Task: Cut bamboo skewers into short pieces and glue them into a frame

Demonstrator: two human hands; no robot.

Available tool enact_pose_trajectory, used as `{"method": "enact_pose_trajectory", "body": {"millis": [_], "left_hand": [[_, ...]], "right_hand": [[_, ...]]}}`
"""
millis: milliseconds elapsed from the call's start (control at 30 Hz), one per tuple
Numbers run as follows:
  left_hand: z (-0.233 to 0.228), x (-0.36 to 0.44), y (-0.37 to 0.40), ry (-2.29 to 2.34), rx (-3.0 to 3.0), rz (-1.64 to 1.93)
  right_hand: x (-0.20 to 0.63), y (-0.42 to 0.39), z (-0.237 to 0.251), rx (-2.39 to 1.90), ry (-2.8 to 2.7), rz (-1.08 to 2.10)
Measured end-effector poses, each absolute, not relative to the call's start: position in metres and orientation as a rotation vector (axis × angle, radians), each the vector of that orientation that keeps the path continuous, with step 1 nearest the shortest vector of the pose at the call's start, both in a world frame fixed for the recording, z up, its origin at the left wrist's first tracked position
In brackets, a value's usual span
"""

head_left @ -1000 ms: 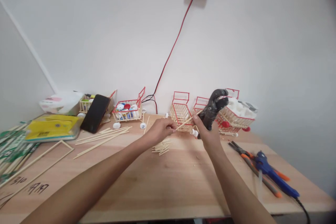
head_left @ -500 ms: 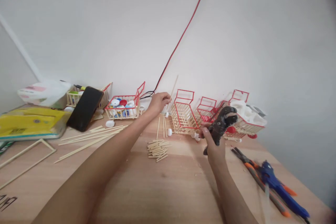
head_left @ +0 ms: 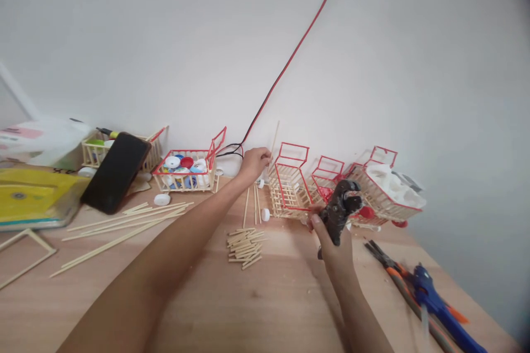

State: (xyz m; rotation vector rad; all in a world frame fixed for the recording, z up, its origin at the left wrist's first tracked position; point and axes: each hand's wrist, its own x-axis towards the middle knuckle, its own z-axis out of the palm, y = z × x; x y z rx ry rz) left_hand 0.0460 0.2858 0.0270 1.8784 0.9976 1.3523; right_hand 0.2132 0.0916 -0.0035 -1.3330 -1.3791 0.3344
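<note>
Yellow packet (head_left: 37,196): placed well to the left of the left hand. Dark phone (head_left: 116,174): leaned, on the same side, nearer that hand. Long sticks (head_left: 128,223), loose: spread flat on the table (head_left: 248,309), left of the left hand and partly bordered by its forearm. Basket (head_left: 182,174), red-rimmed, filled with bottle caps: stood to the left of the left hand. Short sticks (head_left: 245,247), one heap: laid on the near side of the left hand.

Left hand (head_left: 255,164): fingertips pinched on one thin stick (head_left: 274,139). The stick was held at the hand's right side, its long axis nearly upright, the top tipped slightly rightward; its lower end could not be made out clearly. It was seen up and to the left of the right hand, well apart from it.

Slatted cart (head_left: 298,208), red-edged: set between the hands.

Right hand (head_left: 337,253): clasped around the handles of a black tool (head_left: 342,204), whose head was turned up and rightward, away from the stick. Pliers (head_left: 397,278), orange-handled, and blue glue gun (head_left: 439,300): laid to the right of the right hand.
</note>
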Motion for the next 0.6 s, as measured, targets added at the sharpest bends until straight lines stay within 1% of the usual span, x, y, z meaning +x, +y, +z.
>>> {"method": "enact_pose_trajectory", "body": {"millis": [167, 600], "left_hand": [[0.0245, 0.0466, 0.2868, 1.008, 1.888, 1.354], [0.0198, 0.0485, 0.2804, 0.974, 1.965, 1.345]], "right_hand": [[0.2141, 0.0913, -0.0053, -1.371, -1.410, 0.295], [0.2105, 0.0910, -0.0057, -1.362, -1.403, 0.338]]}}
